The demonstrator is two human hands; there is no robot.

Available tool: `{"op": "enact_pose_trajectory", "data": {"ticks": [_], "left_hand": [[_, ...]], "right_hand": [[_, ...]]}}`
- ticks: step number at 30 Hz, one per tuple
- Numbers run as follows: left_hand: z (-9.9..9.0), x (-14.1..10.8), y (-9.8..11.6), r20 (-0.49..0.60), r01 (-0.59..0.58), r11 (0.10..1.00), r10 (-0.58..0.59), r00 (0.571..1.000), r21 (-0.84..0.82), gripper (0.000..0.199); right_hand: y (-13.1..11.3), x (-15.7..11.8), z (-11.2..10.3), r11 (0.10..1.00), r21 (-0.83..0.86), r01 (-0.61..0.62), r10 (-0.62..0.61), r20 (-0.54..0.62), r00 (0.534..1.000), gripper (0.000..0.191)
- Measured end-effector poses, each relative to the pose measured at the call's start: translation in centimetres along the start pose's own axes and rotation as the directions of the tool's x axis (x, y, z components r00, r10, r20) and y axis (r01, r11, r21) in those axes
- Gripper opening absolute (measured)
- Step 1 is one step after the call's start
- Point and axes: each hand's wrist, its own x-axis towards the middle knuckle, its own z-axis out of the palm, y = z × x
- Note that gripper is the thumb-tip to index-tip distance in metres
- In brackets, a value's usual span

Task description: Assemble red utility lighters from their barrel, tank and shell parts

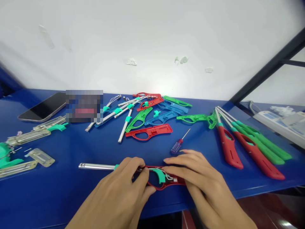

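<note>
- Nearest me, the left hand (119,190) pinches the front of the red lighter half-shell (180,181), thumb at its near edge, fingertips bent over the front section.
- I see the right hand (207,184) laid across the rear of that shell, fingers fairly straight; the underside is hidden, so I cannot tell whether they grip or only steady it.
- The half-shell lies between both sets of fingers, open side up, and I judge it light, stiff, smooth plastic; I'd take it by its outer edges.
- In the gap between the hands, the green trigger (160,176) looks loose enough to shift if bumped, and the thin white wires (168,176) seem the fragile part, so I'd keep fingertips off them.
- Leftward past the left fingers runs the silver metal tube (97,166); I expect it to be rigid, slippery and inclined to lever the front up, so I'd support it near the collar.
- Just beyond the right fingertips lies a screwdriver (176,146).
- Farther out, beyond both hands, I see another red half-shell (159,129).
</note>
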Motion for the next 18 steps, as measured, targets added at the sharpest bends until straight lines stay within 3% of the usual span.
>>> {"op": "enact_pose_trajectory", "data": {"ticks": [4,10,14,18], "left_hand": [[-0.2,0.4,-0.1,0.012,0.089,0.994,-0.089,0.996,-0.059,0.037],[-0.4,0.7,-0.2,-0.097,0.103,0.991,-0.111,0.989,-0.080,0.059],[-0.4,0.6,-0.6,-0.117,0.104,0.990,-0.115,0.986,-0.096,0.059],[-0.3,0.7,-0.5,-0.086,0.116,0.987,-0.125,0.988,-0.109,0.045]], "right_hand": [[-0.2,-1.0,0.5,0.985,0.093,-0.147,0.157,-0.110,0.981,0.044],[-0.5,-1.2,0.5,0.975,0.100,-0.196,0.206,-0.108,0.972,0.039],[-0.4,-0.3,0.4,0.989,0.053,-0.137,0.142,-0.101,0.985,0.032],[0.9,0.2,0.7,0.996,-0.086,-0.015,0.006,-0.102,0.995,0.028]]}}
